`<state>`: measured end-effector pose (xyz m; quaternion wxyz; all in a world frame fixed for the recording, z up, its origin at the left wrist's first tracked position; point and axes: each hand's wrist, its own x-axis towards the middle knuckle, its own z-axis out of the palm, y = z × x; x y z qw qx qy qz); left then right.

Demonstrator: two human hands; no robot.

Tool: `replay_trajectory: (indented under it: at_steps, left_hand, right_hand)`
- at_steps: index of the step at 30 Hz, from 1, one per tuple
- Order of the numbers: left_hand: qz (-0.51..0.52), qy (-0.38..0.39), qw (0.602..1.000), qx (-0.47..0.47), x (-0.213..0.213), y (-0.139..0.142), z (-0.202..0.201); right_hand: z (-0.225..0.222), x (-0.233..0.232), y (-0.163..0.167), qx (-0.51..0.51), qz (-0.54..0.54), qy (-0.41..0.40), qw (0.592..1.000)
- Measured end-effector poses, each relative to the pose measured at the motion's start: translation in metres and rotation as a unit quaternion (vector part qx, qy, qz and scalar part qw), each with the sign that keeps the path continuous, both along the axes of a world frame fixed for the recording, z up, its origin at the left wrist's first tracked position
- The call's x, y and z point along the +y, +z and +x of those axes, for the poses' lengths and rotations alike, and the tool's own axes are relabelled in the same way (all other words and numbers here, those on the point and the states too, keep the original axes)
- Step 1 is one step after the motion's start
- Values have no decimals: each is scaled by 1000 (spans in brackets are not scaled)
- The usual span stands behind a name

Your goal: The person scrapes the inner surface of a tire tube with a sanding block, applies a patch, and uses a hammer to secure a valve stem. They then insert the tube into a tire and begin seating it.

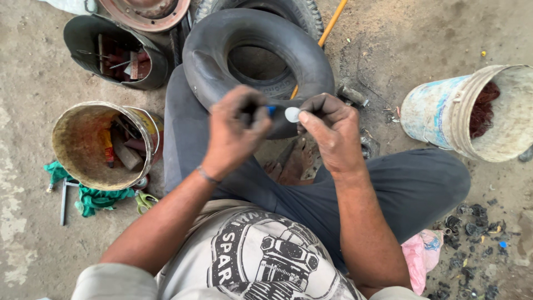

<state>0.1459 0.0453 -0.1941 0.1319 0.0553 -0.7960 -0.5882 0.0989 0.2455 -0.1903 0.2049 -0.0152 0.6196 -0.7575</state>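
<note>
1. Pinched between the thumb and fingers of the right hand (332, 130) was a small round white patch disc (292, 114), held just above the black rubber inner tube (256, 53).
2. Closed in a loose fist, the left hand (236, 130) gripped a small blue object (271, 110) whose kind could not be told; its tip sat just beside the disc.
3. Both hands met over the near side of the tube, which lay across the person's lap on dark grey trousers (413, 186).
4. Behind the tube lay a black treaded tyre (300, 11), and an orange stick (332, 23) ran beside it.
5. To the left stood a rusty metal bucket (83, 147) tipped on its side with tools inside, and a green cloth (94, 195) lay under it.
6. Further left and up sat a dark tub (94, 33) of tools.
7. To the right stood a pale plastic bucket (438, 111), also tilted, holding something reddish.
8. A pink rag (421, 253) and black rubber scraps (472, 228) lay on the ground near the right knee.
</note>
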Motion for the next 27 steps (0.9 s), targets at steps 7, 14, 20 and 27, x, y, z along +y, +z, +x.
replay_trajectory:
  at_steps: [7, 14, 20, 27]
  left_hand:
    - [-573, -71, 755, -310, -138, 11, 48]
    - [-299, 73, 920, -244, -141, -26, 12]
    - [-232, 34, 912, -336, -136, -66, -42]
    - [-73, -30, 982, -171, -111, -63, -9]
  right_hand:
    - [-10, 8, 1, 16, 20, -60, 998]
    - [-14, -18, -4, 17, 27, -58, 998]
    - [-10, -30, -10, 20, 86, -54, 995]
    - [-4, -31, -17, 12, 82, -48, 995]
